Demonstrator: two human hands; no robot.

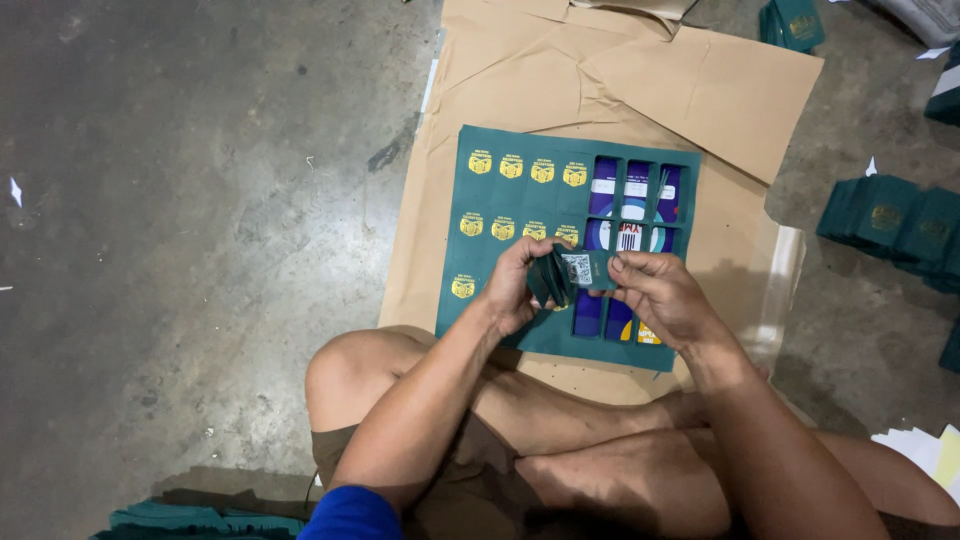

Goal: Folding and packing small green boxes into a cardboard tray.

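Note:
A dark green printed sheet (520, 195) with rows of small yellow emblems lies on brown paper in front of me. Its right part has rectangular cut-outs (632, 200) showing a purple and white print beneath. My left hand (515, 285) grips a small stack of green cards (550, 275) over the sheet's lower middle. My right hand (660, 295) pinches one green card (588, 268) with a white square code on it, held against the stack.
Brown paper (650, 85) covers the concrete floor (200, 200). Piles of green cards sit at the right (890, 220), top right (795, 22) and bottom left (200, 520). White and yellow papers (925, 450) lie lower right. My crossed bare legs (560, 450) fill the foreground.

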